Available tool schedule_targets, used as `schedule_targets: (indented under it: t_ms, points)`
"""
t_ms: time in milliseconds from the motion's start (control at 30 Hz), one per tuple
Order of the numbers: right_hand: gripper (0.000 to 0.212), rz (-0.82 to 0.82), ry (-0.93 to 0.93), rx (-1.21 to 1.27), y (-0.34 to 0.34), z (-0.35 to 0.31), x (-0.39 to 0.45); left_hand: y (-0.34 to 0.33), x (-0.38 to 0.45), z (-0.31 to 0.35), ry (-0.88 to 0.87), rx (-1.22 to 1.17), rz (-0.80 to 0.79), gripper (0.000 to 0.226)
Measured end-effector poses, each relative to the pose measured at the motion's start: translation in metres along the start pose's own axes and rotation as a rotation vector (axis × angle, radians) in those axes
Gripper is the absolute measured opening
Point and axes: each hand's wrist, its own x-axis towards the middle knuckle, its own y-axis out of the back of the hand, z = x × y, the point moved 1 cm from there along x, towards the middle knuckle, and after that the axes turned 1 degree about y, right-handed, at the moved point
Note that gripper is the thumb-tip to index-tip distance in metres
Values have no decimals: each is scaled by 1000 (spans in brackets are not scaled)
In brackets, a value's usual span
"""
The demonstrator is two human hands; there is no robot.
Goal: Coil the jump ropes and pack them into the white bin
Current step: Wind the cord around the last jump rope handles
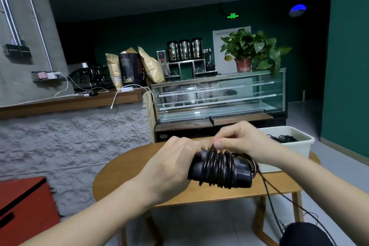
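The left hand (169, 164) is curled around the left end of two black handles (219, 171) of a jump rope, which lie side by side as one bundle. The long axis of this bundle goes left to right across the view, with the right end a little lower and pointing toward the white bin (287, 146). The bundle is held in the air above the wooden desk (123, 177) and does not touch it.

The thin black rope (217, 168) is wound many times around the middle of the handles, and the turns cross the long axis. The right hand (237, 140) is above the bundle, and its thumb and fingers pinch the rope at the top of the coil. From the right end of the handles the loose part of the rope hangs down to the lower right of the view.

The white bin stands on the far right part of the desk, behind the right hand. Inside it some black rope (283, 138) is visible.
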Motion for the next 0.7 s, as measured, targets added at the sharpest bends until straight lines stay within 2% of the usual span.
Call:
schedule_targets:
  t_ms: [33,133,200,267,333,433,500,567,700]
  points:
    - [13,-1,-10,55,-7,5,-4,1,1,0,20,-26,26,27]
    - [29,41,-63,89,-34,19,-10,3,6,2,92,-67,94,29]
    - [34,-1,-139,-5,-57,31,-18,4,9,5,159,-64,119,30]
    - [34,-70,-192,17,-80,37,-28,3,13,6,253,-33,118,39]
    - [30,-160,-183,68,-97,28,-41,-2,18,4,330,9,119,51]
    - [17,-236,-202,13,-109,1,-52,-12,24,0,363,125,116,49]
    - [15,-175,-181,-137,-104,-17,-55,-16,21,-6,340,209,100,39]
    - [21,-65,-127,-272,-90,-35,-60,-18,15,-12,306,244,59,30]
    - [26,100,59,-522,-60,-56,-61,-19,4,-15,260,225,-3,25]
